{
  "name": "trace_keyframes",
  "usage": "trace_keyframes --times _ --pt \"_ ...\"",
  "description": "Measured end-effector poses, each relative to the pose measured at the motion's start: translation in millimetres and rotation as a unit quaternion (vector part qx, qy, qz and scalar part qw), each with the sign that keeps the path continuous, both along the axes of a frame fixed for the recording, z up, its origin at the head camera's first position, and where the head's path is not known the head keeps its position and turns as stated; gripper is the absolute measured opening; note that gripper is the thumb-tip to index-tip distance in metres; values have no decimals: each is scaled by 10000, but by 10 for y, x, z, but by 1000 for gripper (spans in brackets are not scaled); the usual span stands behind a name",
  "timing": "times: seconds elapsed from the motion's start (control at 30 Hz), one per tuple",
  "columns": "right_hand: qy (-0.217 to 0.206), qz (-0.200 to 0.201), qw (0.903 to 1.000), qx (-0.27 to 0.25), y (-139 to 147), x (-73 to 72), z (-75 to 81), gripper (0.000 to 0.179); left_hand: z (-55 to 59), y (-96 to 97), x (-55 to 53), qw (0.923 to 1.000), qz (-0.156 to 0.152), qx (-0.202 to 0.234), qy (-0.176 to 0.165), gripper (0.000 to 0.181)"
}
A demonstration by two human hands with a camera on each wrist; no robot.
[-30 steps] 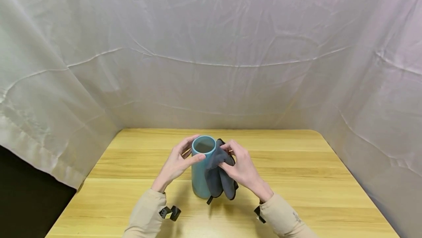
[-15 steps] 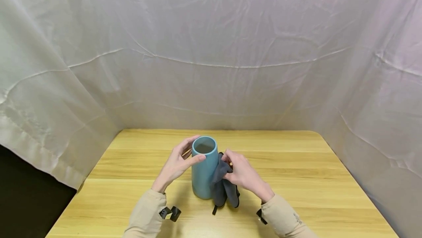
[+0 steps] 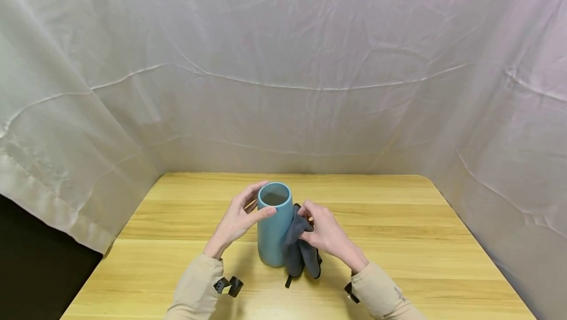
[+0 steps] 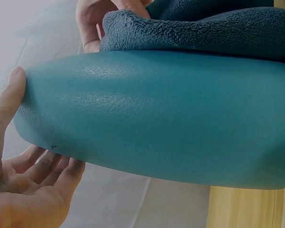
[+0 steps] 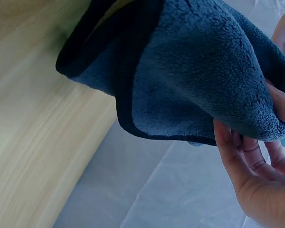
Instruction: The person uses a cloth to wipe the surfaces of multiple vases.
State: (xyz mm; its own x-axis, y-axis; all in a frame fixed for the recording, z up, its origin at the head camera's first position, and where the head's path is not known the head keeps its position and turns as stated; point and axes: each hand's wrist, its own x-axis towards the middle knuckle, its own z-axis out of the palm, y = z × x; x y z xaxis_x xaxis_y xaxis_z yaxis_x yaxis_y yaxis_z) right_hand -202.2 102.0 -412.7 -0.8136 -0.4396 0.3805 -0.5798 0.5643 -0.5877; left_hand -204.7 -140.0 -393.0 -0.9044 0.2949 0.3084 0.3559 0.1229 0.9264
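A tall blue vase (image 3: 270,236) stands upright on the table, its round mouth facing up and the inside bare to view. My left hand (image 3: 239,219) holds it near the rim from the left, thumb on the near side and fingers on the far side. My right hand (image 3: 328,230) pinches a dark grey-blue fleecy cloth (image 3: 294,248) with black edging, pressing it to the vase's right side. In the left wrist view the cloth (image 4: 204,35) lies along the vase wall (image 4: 156,118). Folds of cloth (image 5: 190,76) hang from the right fingers in the right wrist view.
The wood-grain table (image 3: 398,241) extends on both sides and behind the vase. Pale fabric curtains (image 3: 283,113) enclose the back and sides. A dark area (image 3: 40,261) lies beyond the left table edge. Black cameras (image 3: 229,286) are strapped at the wrists.
My right hand and the cloth have slid down along the vase's right side from near the rim, then stayed almost still over the last half second. The left hand keeps its place.
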Motion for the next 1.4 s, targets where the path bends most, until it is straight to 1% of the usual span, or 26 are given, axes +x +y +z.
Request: trace_keyframes --times 0.2,0.3,0.4,0.5,0.6,0.7,0.8,0.93,1.03,1.17,1.27,1.4 --pt "29 -55 9998 -202 -6 20 3 30 -4 2 0 10000 9 -12 -17 62" --pt "110 -44 9989 -456 -16 33 26 30 -7 1 -4 10000 -1 14 -7 62" --pt "404 2 9960 -803 -31 40 53 31 -8 0 -12 10000 -19 49 37 61" --pt "790 29 9902 -1153 -50 38 76 32 -5 -4 -14 9999 -20 60 79 61" --pt "1133 -22 9840 -1375 -74 40 99 33 -4 -4 -13 9999 -9 61 99 60" --pt "1269 -35 9807 -1489 -91 47 123 33 -6 -2 -11 9999 -19 57 104 60" --pt "1234 -4 9810 -1495 -93 51 141 32 -8 -2 -10 9999 -20 52 103 60" --pt "1108 3 9840 -1393 -81 49 151 32 -5 -1 -4 9999 -23 52 93 60" --pt "1053 2 9872 -1195 -68 54 160 32 -1 -2 0 10000 -30 48 79 61" --pt "895 46 9935 -706 -40 59 158 34 4 -2 1 10000 -29 66 52 61" --pt "603 94 9977 -291 -16 50 136 34 6 0 0 10000 -24 72 30 61" --pt "338 180 9992 98 13 22 93 36 3 2 -2 10000 -23 61 18 61"
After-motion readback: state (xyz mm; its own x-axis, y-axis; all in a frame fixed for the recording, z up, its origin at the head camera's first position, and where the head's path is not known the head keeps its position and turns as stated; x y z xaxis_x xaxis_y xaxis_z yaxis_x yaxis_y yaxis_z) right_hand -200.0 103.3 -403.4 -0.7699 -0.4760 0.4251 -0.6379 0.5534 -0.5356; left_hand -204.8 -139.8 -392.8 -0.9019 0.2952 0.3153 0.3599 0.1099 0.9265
